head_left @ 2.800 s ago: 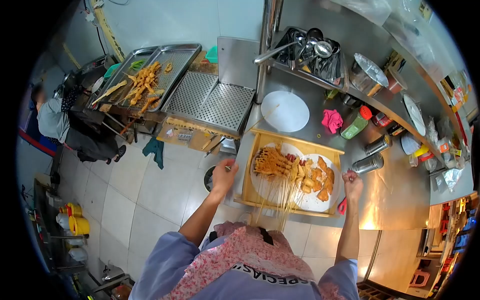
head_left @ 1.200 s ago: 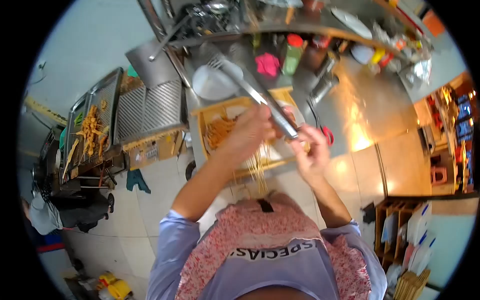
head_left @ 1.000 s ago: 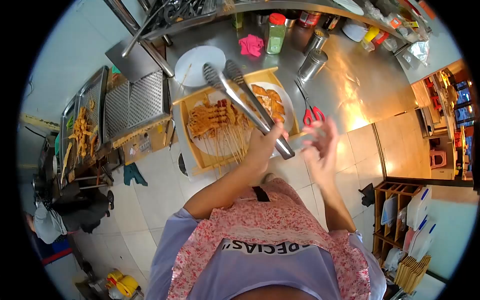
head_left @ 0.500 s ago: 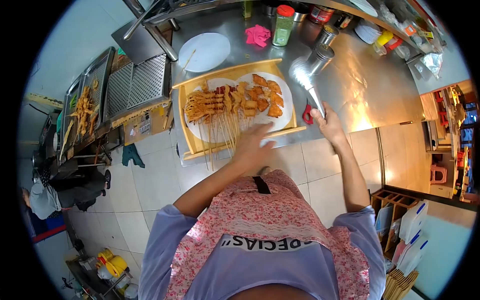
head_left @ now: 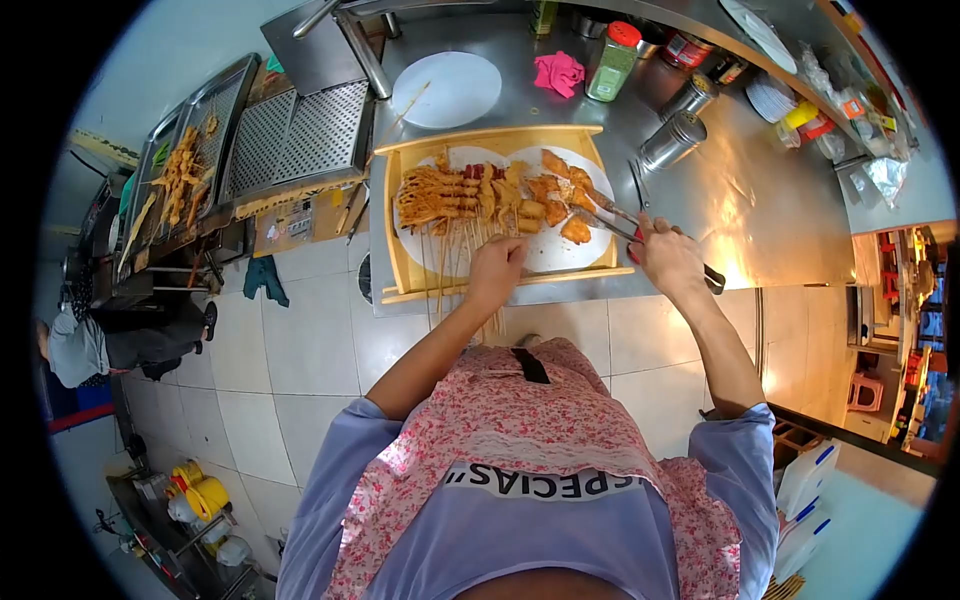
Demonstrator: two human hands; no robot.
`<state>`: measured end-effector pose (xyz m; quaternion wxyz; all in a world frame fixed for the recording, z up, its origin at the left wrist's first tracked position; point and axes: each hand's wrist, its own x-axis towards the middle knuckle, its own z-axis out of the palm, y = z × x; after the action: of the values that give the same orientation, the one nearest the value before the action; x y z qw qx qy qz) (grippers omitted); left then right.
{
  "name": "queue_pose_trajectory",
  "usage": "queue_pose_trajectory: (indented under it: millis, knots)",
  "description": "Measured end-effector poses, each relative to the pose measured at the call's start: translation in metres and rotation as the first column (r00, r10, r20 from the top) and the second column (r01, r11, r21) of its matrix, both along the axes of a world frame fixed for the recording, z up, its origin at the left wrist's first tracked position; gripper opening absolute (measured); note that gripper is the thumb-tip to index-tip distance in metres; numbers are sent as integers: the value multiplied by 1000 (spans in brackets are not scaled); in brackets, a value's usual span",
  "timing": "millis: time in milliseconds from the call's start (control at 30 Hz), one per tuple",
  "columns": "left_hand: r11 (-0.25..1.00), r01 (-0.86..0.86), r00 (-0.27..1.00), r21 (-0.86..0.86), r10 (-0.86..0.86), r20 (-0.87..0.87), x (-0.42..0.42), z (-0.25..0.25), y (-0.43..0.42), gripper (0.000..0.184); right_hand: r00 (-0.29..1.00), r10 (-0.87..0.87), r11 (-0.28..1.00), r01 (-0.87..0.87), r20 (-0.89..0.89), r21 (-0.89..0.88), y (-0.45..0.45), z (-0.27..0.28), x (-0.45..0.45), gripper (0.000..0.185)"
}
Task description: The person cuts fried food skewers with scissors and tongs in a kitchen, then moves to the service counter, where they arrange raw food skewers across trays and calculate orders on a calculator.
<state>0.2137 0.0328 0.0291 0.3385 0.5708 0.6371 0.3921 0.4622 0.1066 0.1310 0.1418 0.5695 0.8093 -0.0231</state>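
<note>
My right hand (head_left: 670, 258) grips metal tongs with a dark handle (head_left: 713, 280). The tongs' tips reach over the fried golden pieces (head_left: 575, 230) on the right of two white plates (head_left: 590, 252). My left hand (head_left: 497, 270) is closed at the near edge of the plates, over the wooden sticks of the skewers (head_left: 452, 245); its fingertips are partly hidden. Browned enoki bundles (head_left: 430, 200) and other skewered food lie side by side on the left plate. Both plates rest in a wooden tray (head_left: 390, 245) with raised ends.
Behind the tray are a blank white plate (head_left: 445, 90), pink cloth (head_left: 558, 74), green spice jar (head_left: 612, 62) and metal shakers (head_left: 673, 138). Draining racks (head_left: 300, 130) and a fried-food tray (head_left: 185, 170) stand left. Another person (head_left: 130, 335) is at far left.
The tongs in my right hand have swung down and left onto the fried pieces. My left hand has closed at the skewer sticks. The view has shifted slightly.
</note>
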Motion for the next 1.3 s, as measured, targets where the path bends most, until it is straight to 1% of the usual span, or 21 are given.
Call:
queue_pose_trajectory:
  millis: [67,167,267,367,400,467,567,600,667,800,900,1000,1100,1133,1167,1267,1300]
  knots:
    - [996,-80,993,39,76,86,1,10,-4,20,1000,-6,999,5,-21,-34,5,4,1,44]
    - [989,-121,978,83,105,179,-2,30,-19,19,998,-43,994,37,-50,-98,9,14,-2,40]
    - [947,-225,960,230,175,220,-2,23,-29,20,993,-74,990,62,-92,-128,9,16,0,37]
    - [978,-208,962,-26,209,174,-9,6,-34,21,983,-78,992,60,-163,-109,10,13,2,35]
    - [981,-193,972,-18,194,136,-12,3,-34,21,980,-76,993,57,-186,-101,10,13,3,35]
    - [987,-158,985,-7,158,63,-16,-3,-35,21,976,-103,987,77,-189,-139,13,17,5,35]
    - [991,-134,991,29,133,8,-23,-17,-33,23,970,-126,984,96,-207,-148,14,17,8,36]
    - [992,-121,993,22,122,-9,-24,-13,-34,23,967,-130,985,100,-217,-143,14,17,9,36]
    - [995,-99,994,8,99,-42,-24,-4,-36,25,979,-123,985,100,-160,-142,13,18,7,37]
    - [997,-75,996,-27,73,-58,-23,-5,-35,27,994,-44,995,35,-97,-97,12,-1,5,40]
    - [997,-71,996,-34,69,-56,-22,-7,-34,27,982,-21,992,-4,-189,-128,5,11,1,41]
    - [997,-56,997,-58,53,-51,-22,-1,-34,28,981,-95,993,82,-169,-85,5,30,-11,40]
    - [997,-32,998,-77,28,-54,-20,1,-32,28,987,-100,995,102,-126,6,20,13,-21,39]
    - [997,-29,998,-78,24,-63,-20,-1,-31,28,992,-93,995,96,-80,29,27,1,-25,37]
    - [997,-28,997,-77,22,-74,-21,-2,-31,28,992,-100,995,102,-74,21,30,-6,-25,36]
    - [996,-16,997,-93,9,-82,-20,-2,-31,29,994,-96,995,96,-51,-11,34,-5,-37,33]
    - [998,-23,995,-60,17,-101,-20,-4,-31,29,996,-84,996,83,-42,-28,35,1,-36,31]
